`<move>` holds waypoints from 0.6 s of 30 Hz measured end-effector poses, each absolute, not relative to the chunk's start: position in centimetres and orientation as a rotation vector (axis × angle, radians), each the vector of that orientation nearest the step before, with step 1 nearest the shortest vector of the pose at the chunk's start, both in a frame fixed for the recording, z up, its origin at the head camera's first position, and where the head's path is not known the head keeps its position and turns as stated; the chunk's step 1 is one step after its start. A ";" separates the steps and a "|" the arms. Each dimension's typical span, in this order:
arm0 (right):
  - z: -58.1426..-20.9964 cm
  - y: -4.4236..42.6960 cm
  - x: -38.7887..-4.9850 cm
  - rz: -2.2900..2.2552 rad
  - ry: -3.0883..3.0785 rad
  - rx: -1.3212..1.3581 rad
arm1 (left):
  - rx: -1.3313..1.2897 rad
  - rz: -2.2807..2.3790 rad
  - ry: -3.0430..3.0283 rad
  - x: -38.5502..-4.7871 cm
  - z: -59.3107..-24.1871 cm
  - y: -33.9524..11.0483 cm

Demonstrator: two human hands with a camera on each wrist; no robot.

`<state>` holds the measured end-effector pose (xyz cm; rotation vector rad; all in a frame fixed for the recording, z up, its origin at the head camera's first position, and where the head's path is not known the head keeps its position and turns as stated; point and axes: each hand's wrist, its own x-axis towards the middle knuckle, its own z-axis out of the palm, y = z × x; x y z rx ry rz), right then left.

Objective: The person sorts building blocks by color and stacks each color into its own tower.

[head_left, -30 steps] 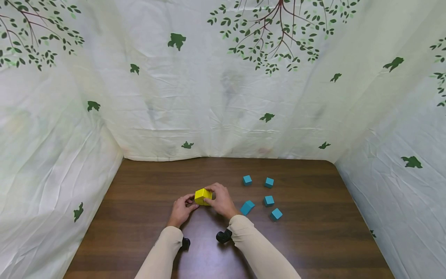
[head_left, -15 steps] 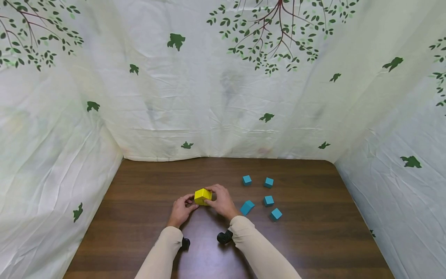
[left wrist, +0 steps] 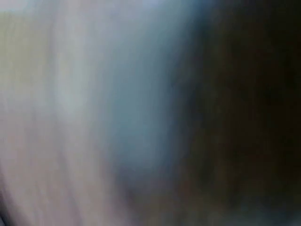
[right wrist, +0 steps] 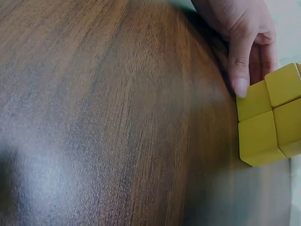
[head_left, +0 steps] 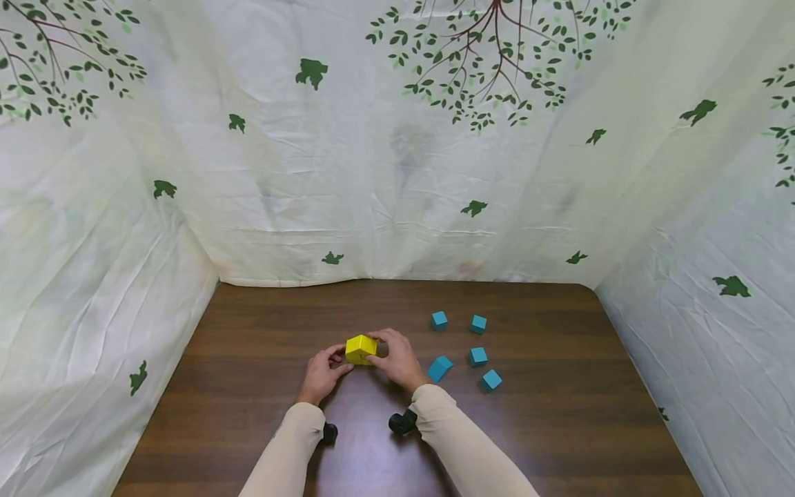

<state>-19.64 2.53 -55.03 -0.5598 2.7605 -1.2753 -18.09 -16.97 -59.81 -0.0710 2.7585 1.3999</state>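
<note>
Several yellow cubes (head_left: 360, 350) stand pressed together as a small block on the brown table. In the right wrist view, the yellow cubes (right wrist: 261, 139) show seams in a two-by-two pattern. My left hand (head_left: 319, 377) holds their left side between thumb and fingers; its thumb tip (right wrist: 241, 87) touches a cube's edge. From the right, my right hand (head_left: 399, 360) grips the block, thumb low in front and fingers at the upper back. The left wrist view is too blurred to make anything out.
Several blue cubes (head_left: 477, 357) lie scattered to the right of my right hand, the nearest blue piece (head_left: 439, 368) beside its wrist. A wooden table (head_left: 559, 428) spreads under everything. White leaf-printed cloth (head_left: 404, 207) hangs around its back and sides.
Both hands stay on the yellow cubes almost without moving. The right wrist has shifted very slightly to the right. The blue cubes lie as before.
</note>
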 end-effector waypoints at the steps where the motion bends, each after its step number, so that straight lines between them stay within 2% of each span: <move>1: -55.0 2.6 -19.6 -1.275 2.756 -0.556 | -0.070 1.404 2.755 -18.1 -59.8 -17.0; 11: -54.5 4.4 -19.8 -1.283 2.756 -0.508 | -0.066 1.513 2.722 -17.7 -59.0 -18.2; 18: -54.9 6.7 -19.8 -1.315 2.810 -0.542 | -0.294 1.519 2.786 -17.8 -57.5 -19.1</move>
